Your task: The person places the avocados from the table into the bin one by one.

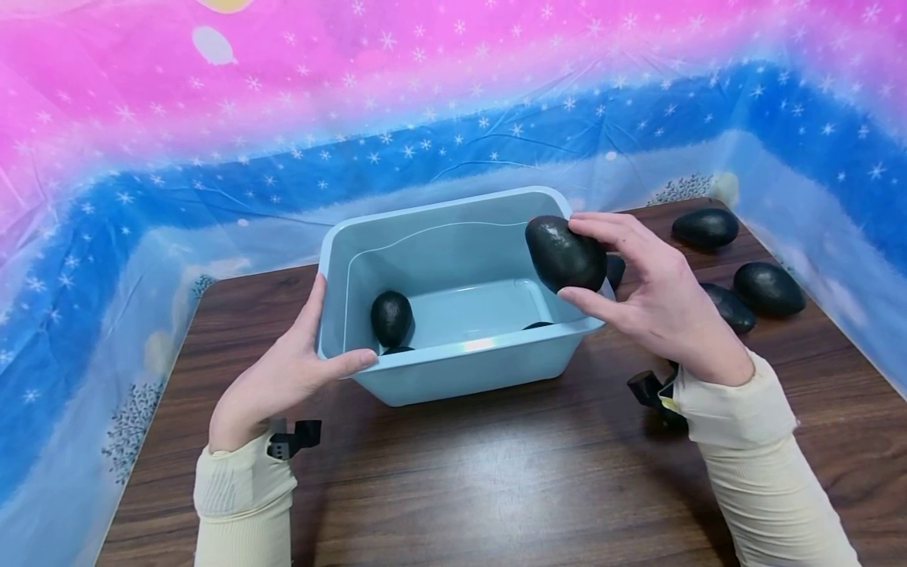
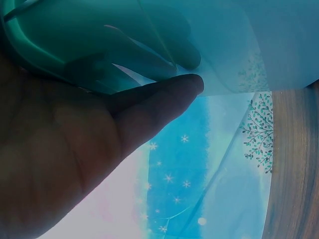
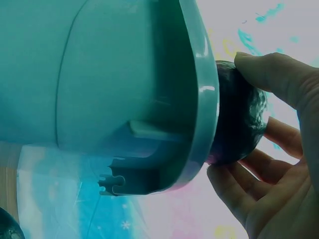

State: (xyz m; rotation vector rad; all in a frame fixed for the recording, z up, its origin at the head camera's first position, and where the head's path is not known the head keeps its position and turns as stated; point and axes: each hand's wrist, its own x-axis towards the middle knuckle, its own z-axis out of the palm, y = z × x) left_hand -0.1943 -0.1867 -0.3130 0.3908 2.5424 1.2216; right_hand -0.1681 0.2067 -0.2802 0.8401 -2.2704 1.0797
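Over the right end of the light blue tub [image 1: 453, 370], just above its rim, a dark avocado [image 1: 564, 253] sits pinched in the right hand [image 1: 655, 295], thumb below and fingers [image 1: 602, 228] curled over its top. The tub stands near the middle of the tabletop [image 1: 496, 480], toward the far edge; inside it, one avocado [image 1: 392, 317] stands by the left wall. The left hand [image 1: 283, 374] grips the tub's near left corner, thumb along the front rim, fingers along the outer side wall. Three more avocados [image 1: 768, 289] lie toward the tabletop's far right corner.
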